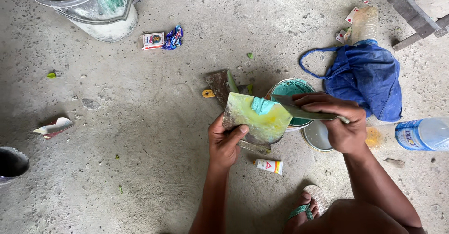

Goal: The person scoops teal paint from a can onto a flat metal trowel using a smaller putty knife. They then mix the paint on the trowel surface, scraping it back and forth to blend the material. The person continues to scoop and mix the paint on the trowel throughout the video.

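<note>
While bare concrete floor [140, 135] lay open to the left and near side of the scene, the right half was crowded: a blue cloth bag [369, 77] lay far right, a clear plastic bottle [416, 135] lay on its side at the right edge, and a small open tin of teal paint [292, 90] stood just beyond the hands with its round lid [315, 136] flat beside it. A large paint-stained bucket [93, 7] stood at the far left corner, well apart from the work.

The left hand [225, 142] was clamped on a flat scraper board [257, 119], thumb pressed across its near face, fingers wrapped behind; the board was smeared yellow-green and carried a blob of teal paint [263, 106] near its far edge. The right hand [339, 121] was closed around a narrow putty knife [304, 110], whose blade reached left and touched the board just beside the blob.

Both forearms rose from the near edge, the left nearly straight, the right angled inward with the wrist bent over the tin. A small tube [269, 166] lay on the floor just near the board, and a sandalled foot [306, 208] showed below.
</note>
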